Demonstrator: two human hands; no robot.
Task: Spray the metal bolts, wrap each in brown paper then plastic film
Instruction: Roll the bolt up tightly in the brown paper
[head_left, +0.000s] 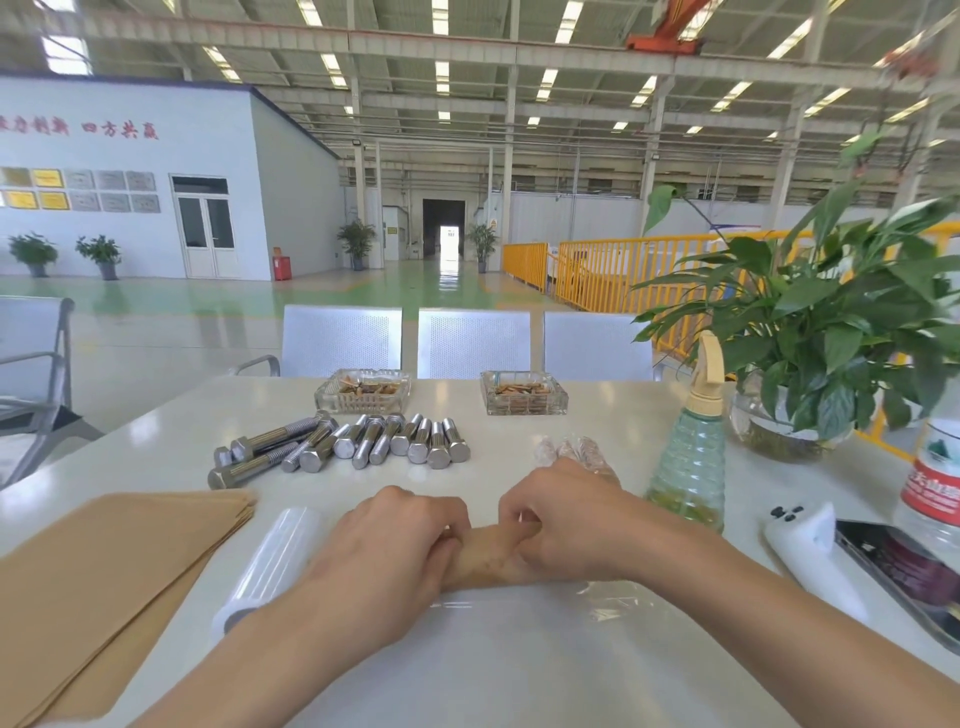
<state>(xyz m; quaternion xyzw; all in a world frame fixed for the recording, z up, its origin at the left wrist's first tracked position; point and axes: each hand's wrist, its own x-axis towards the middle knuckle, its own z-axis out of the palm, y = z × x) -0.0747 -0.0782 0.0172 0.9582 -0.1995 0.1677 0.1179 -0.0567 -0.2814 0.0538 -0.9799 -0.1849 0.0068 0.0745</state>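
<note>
A bolt rolled in brown paper (493, 556) lies across the white table (519, 665) in front of me, on a sheet of clear plastic film (608, 597). My left hand (384, 545) grips its left end and my right hand (566, 519) pinches its right end. Several bare metal bolts (343, 447) lie in a row behind the hands. Wrapped bolts in film (576, 449) rest just beyond my right hand. A stack of brown paper sheets (104, 577) sits at the left, with the roll of plastic film (270, 566) beside it. A green spray bottle (688, 467) stands at the right.
Two glass ashtrays (363, 391) (523, 393) stand at the table's far edge. A potted plant in a glass bowl (789, 415), a water bottle (935, 493), a white remote (800, 530) and a phone (904, 571) crowd the right side. Metal chairs (472, 343) stand behind the table.
</note>
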